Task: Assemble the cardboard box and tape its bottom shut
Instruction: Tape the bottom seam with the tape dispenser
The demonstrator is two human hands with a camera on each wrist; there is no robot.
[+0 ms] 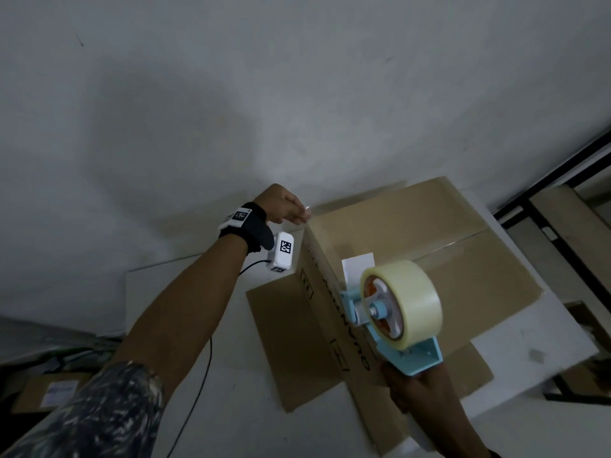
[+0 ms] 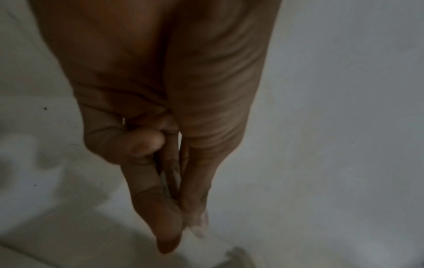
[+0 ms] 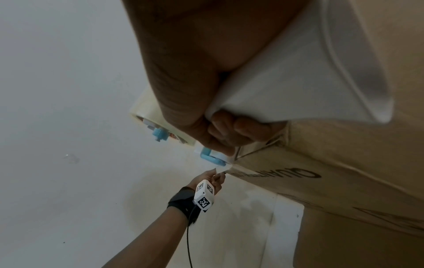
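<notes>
My right hand (image 1: 413, 391) is wrapped tight around the handle of the tape dispenser (image 1: 393, 312), whose clear roll stands over the near edge of the cardboard box (image 1: 413, 259). The box sits bottom-up directly beneath that hand, flaps folded in, with a strip of tape (image 1: 463, 241) already glinting along the centre seam that runs away from my right hand. My left hand (image 1: 284, 206) is out at the far left corner of the box, well apart from the dispenser; its fingertips (image 2: 174, 208) are pressed together on a small scrap of clear tape (image 3: 219, 171), pinching what looks like a loose end right at the box edge. I judge the seam strip is laid and I'm now dealing with a tape end over the side wall. Next I'd need to press that end flat against the cardboard below my left hand, keeping it from folding on itself, then bring the dispenser round for any cross strip. A flat cardboard sheet (image 1: 281, 342) lies under the box, between my two forearms.
</notes>
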